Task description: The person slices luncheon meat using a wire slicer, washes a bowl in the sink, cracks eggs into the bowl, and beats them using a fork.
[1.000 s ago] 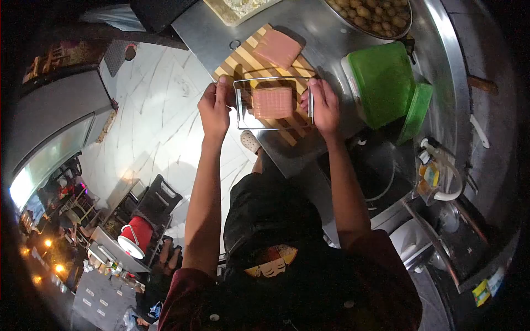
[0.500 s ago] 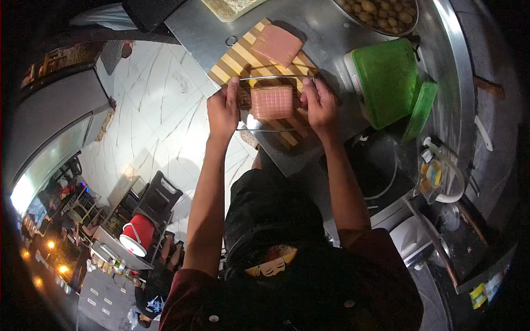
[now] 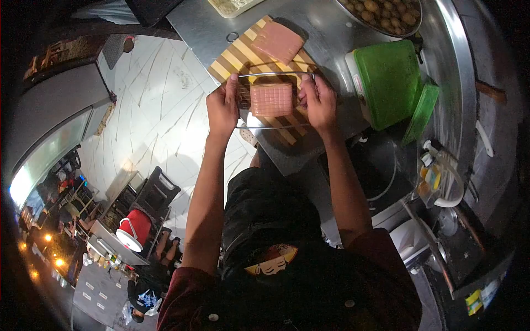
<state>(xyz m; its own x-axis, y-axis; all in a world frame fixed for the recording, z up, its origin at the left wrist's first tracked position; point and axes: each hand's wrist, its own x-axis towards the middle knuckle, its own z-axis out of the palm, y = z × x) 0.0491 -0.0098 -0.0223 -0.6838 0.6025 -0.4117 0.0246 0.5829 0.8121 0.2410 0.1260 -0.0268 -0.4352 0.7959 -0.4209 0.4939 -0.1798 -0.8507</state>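
My left hand and my right hand grip opposite sides of a wire rack with a thin metal frame, thumbs on top. Within its outline sits a thick pink block of processed meat, marked with a grid of lines. I cannot tell whether the wires lie over the block or have pressed into it. Both are above a striped wooden cutting board. A second flat pink piece of meat rests on the board's far end, apart from my hands.
A green-lidded container stands right of the board on the steel counter. Behind are a bowl of small round brown items and a white tray. A metal ring lies near the board. Another person is at lower left.
Both hands keep hold of the rack, which looks nearly unmoved. The view has shifted slightly; the meat block appears a touch higher in it.
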